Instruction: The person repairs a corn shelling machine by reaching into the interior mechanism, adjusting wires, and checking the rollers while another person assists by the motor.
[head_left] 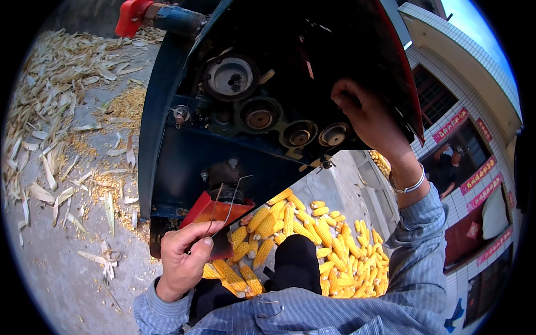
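Observation:
A dark blue machine (pixel 192 159) with its inside exposed stands before me. Along its frame sit a large pulley wheel (pixel 215 84) and several smaller round hubs (pixel 259 116). My left hand (pixel 184 257) pinches thin bent wires (pixel 230 204) between thumb and fingers, beside a red metal piece (pixel 195 212) at the machine's lower part. My right hand (pixel 373 120), with a bracelet at the wrist, reaches into the shadowed opening just above the smallest hub (pixel 334 134). Its fingers are curled; shadow hides their tips and whatever they may hold.
Yellow corn cobs (pixel 340 251) lie heaped on the ground around my legs. Dry husks (pixel 56 106) and loose kernels (pixel 120 184) litter the left side. A red-handled fitting (pixel 131 17) juts out at upper left. Another person (pixel 445 170) is by the building's doorway at right.

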`<state>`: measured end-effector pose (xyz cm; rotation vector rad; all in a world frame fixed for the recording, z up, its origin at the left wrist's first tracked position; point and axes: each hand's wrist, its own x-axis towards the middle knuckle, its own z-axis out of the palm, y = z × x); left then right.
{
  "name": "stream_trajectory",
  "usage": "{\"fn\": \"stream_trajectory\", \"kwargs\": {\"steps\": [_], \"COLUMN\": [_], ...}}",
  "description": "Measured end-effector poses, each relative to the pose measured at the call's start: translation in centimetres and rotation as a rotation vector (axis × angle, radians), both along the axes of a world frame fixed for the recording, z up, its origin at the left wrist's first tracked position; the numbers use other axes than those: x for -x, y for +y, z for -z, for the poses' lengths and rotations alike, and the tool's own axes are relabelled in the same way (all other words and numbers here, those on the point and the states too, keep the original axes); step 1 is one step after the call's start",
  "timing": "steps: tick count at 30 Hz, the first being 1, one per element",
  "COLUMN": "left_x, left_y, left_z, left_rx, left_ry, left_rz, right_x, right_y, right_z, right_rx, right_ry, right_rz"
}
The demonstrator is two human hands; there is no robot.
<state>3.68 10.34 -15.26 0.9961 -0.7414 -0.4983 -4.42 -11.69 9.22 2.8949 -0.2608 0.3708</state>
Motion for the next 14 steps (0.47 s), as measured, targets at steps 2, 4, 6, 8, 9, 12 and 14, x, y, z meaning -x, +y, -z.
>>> {"fn": "stream_trajectory", "kwargs": {"steps": [2, 4, 6, 8, 9, 12, 14], "left_x": [-0.2, -0.4, -0.6, -1.0, -1.3, -0.9, -0.7], "left_y": [-0.1, -0.5, -0.6, -0.6, -0.6, -1.3, -1.8], "left_z": [0.1, 0.0, -0.6, -1.6, -2.1, -3.4, -3.6], "left_rx": [-0.006, 0.017, 0.032, 0.042, 0.029, 0.076, 0.113], "left_ry": [0.006, 0.025, -0.027, -0.049, -0.082, -0.122, -0.217], "left_rz": [-0.009, -0.044, -0.069, -0.073, -0.07, -0.088, -0.094], "right_x": [1.8, 4.4, 5.5, 6.4, 6.7, 6.2, 5.6], "right_y": [0.1, 0.0, -1.3, -1.4, -0.8, -0.9, -1.0], "right_z": [-0.1, -0.4, -0.3, 0.2, -0.4, 0.0, 0.0], "right_rx": [-0.366, -0.919, -1.156, -1.045, -0.916, -0.488, -0.234], "right_ry": [-0.053, 0.079, 0.63, 0.648, 0.566, -0.056, -0.167], "right_rz": [-0.235, -0.493, -0.571, -0.303, -0.089, -0.044, -0.082]}}
